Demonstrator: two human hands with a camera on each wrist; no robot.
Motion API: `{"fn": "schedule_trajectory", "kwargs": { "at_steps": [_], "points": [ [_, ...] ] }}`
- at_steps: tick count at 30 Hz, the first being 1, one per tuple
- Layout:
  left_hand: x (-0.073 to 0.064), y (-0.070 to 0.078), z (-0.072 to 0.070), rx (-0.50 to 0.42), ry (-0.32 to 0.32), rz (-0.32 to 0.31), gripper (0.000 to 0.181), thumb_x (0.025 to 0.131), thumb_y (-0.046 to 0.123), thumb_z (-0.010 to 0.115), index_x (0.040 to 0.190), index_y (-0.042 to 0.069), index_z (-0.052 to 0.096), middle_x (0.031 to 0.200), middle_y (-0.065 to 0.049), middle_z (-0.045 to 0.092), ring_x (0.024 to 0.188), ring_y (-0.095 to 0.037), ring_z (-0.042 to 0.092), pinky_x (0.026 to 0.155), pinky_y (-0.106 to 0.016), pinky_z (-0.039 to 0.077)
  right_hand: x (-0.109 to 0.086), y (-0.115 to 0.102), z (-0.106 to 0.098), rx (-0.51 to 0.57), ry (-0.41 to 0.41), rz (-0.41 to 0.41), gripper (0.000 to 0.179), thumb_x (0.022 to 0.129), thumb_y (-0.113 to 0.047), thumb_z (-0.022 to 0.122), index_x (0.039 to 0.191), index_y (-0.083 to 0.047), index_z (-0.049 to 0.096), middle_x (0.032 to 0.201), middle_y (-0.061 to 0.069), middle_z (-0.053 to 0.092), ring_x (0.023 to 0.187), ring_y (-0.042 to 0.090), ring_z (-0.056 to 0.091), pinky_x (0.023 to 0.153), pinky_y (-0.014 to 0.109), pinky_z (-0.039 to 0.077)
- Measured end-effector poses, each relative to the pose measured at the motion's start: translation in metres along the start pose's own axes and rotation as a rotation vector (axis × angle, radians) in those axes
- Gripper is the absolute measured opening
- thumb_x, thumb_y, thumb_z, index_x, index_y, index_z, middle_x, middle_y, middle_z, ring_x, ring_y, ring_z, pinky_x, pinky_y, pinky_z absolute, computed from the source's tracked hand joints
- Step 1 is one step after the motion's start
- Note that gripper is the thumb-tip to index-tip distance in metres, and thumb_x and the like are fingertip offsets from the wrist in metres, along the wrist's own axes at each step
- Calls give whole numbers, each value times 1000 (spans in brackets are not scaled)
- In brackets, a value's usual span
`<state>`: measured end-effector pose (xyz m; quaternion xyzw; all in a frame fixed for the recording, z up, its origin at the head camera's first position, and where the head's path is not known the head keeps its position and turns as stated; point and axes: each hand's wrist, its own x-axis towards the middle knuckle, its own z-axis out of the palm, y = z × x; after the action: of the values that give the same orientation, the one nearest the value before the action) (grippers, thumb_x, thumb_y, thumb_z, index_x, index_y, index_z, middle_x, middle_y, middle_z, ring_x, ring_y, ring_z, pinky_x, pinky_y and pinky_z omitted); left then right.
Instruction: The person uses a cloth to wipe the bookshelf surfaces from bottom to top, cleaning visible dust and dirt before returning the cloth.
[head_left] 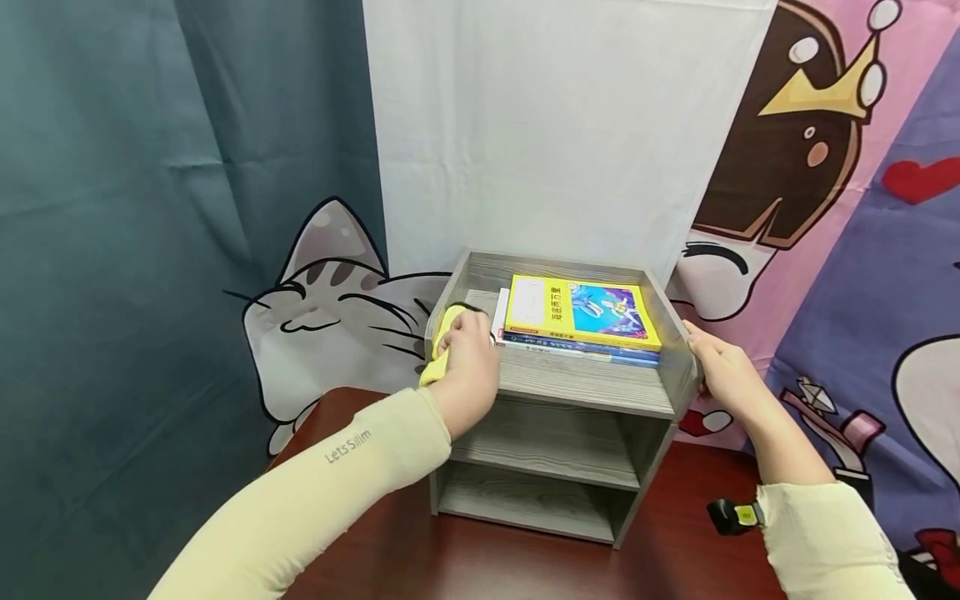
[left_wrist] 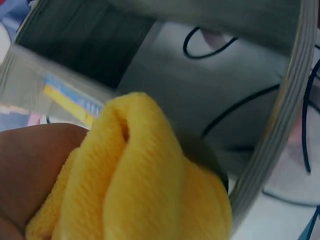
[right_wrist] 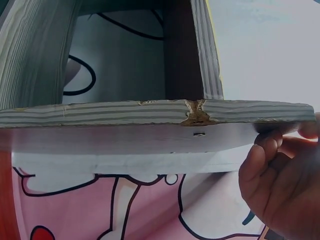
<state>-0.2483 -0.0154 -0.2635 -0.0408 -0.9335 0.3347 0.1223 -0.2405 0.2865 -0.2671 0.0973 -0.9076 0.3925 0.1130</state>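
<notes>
A small grey wood-grain shelf (head_left: 585, 383) stands with its open front towards me. My left hand (head_left: 472, 358) holds a bunched yellow cloth (head_left: 437, 367) at the top of the shelf's left side panel. In the left wrist view the fluffy cloth (left_wrist: 145, 170) fills the lower middle, and part of the hand (left_wrist: 37, 170) shows beside it. My right hand (head_left: 723, 371) grips the upper edge of the right side panel (head_left: 678, 358), fingers curled on its outer face, as the right wrist view also shows. Books (head_left: 577, 312) lie stacked on the top board, a yellow-covered one uppermost.
Beneath the top board are two lower compartments (head_left: 555, 437). The shelf stands on a dark red glossy table (head_left: 480, 558). Behind hang a white curtain (head_left: 570, 125) and cartoon-printed cloths (head_left: 832, 250). A chipped spot (right_wrist: 197, 112) shows on the panel's front edge.
</notes>
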Motion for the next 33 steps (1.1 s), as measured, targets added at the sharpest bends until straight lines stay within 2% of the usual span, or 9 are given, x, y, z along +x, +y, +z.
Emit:
{"fn": "schedule_trajectory", "kwargs": {
  "at_steps": [3,5,8,10,13,18,22,28,33],
  "points": [
    [8,-5,-5,16,38,-53,26,95,24,45,112,21,65,105,-13,43,87,-28,39,49,-30,39,0,-1,0,6,-2,-3,53,101,-35,24,145,-5,27,87,24,53,56,16,48,48,33,47],
    [12,-6,-7,64,34,-60,26,95,23,45,114,23,63,106,-13,43,88,-28,38,50,-29,39,0,-1,0,4,0,-4,53,101,-36,24,144,-5,27,85,22,53,56,15,48,48,33,47],
    [13,0,-5,125,-4,-22,33,91,15,45,120,23,60,112,-14,45,91,-28,41,55,-28,41,1,-1,1,1,-6,-6,53,101,-36,24,144,-5,27,84,21,53,56,15,48,48,32,47],
    [10,7,0,130,-18,38,36,93,18,43,127,20,54,121,-11,47,93,-29,46,60,-30,44,1,-1,1,1,-12,-10,53,101,-35,24,144,-5,27,85,22,53,56,15,48,48,31,46],
    [5,13,7,85,-13,106,35,96,21,41,128,16,55,121,-5,54,91,-32,51,65,-34,46,1,0,1,0,-15,-23,53,101,-34,24,144,-4,27,90,23,54,56,15,48,47,31,46],
    [8,15,5,-50,-33,143,27,95,20,44,110,18,66,103,0,64,90,-33,49,69,-38,45,-2,2,-4,2,-14,-27,53,101,-33,25,144,-3,26,74,16,52,54,13,47,46,29,45],
    [22,14,1,-134,-120,146,31,96,22,41,117,19,64,111,-1,63,100,-34,46,76,-39,44,-2,4,-6,6,-25,-17,54,101,-34,26,144,-1,25,67,10,50,53,12,46,45,29,44],
    [46,9,-2,-238,-227,111,32,97,21,39,118,19,64,118,1,61,111,-33,39,85,-41,41,0,3,-2,28,-32,-11,54,101,-34,26,144,-1,24,67,12,49,52,12,46,46,30,46],
    [60,2,-1,-336,-263,102,31,98,18,39,114,19,66,114,2,61,111,-28,37,77,-34,44,0,5,-1,17,-38,-14,54,101,-34,26,145,-3,23,78,16,51,55,14,46,47,31,45]
  ]
}}
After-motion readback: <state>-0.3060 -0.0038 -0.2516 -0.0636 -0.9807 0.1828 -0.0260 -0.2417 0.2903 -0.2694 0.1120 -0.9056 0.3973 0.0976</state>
